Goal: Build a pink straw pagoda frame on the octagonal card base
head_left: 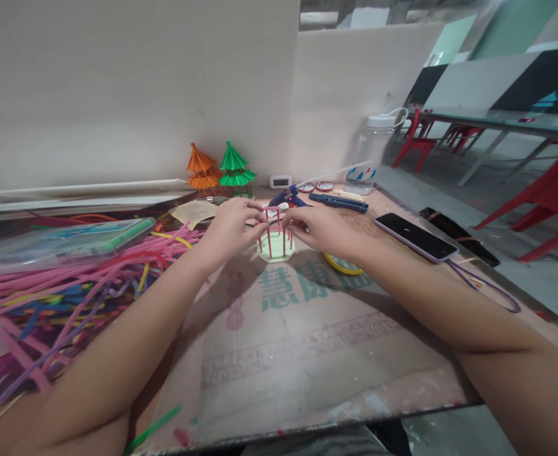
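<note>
A small model [275,239] of upright pink straw posts stands on a pale green octagonal base, at the far middle of the cardboard work surface [288,335]. My left hand [231,228] pinches the top of the posts from the left, fingers closed. From the right, my right hand [317,227] pinches the top of the same frame. Both forearms stretch forward across the surface.
A heap of coloured straws [64,285] and a plastic case [69,237] lie at left. Orange [201,168] and green [235,166] straw pagodas stand at the wall. Behind the hands are a glue gun [285,197], a blue cutter [338,202] and a bottle [372,155]. A phone [415,236] lies right.
</note>
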The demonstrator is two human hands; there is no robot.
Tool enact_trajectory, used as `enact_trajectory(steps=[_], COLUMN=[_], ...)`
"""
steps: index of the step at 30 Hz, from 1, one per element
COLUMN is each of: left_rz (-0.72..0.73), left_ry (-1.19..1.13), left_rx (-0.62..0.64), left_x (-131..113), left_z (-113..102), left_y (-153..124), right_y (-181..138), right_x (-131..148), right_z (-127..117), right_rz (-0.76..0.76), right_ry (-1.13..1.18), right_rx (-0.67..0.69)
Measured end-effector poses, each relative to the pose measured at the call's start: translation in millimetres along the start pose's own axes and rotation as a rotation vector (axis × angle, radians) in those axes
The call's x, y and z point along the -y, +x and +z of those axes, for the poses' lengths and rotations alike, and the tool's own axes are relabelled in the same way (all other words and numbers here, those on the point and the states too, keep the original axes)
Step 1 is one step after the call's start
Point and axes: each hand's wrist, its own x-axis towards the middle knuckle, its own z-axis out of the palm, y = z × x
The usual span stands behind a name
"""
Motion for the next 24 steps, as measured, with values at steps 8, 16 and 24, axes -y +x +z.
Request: enact_trajectory(steps=[8,16,24], left_rz=[0.01,0.016,0.01], left_ry=[0.016,0.015,0.017], left_rx=[-0.013,-0.017,-0.004], left_x=[1.2,0.5,-0.9], left_z=[1.6,1.3,1.9], left_y=[0.2,0.1,0.1], right_y=[-0.5,0.0,-0.4], right_x=[0.9,4.8,3.0], right_z=[1.1,2.9,3.5], right_rz=[0.035,0.052,0.039], right_ry=[-0.023,-0.079,-0.085], right_rx=[-0.015,-0.026,-0.017])
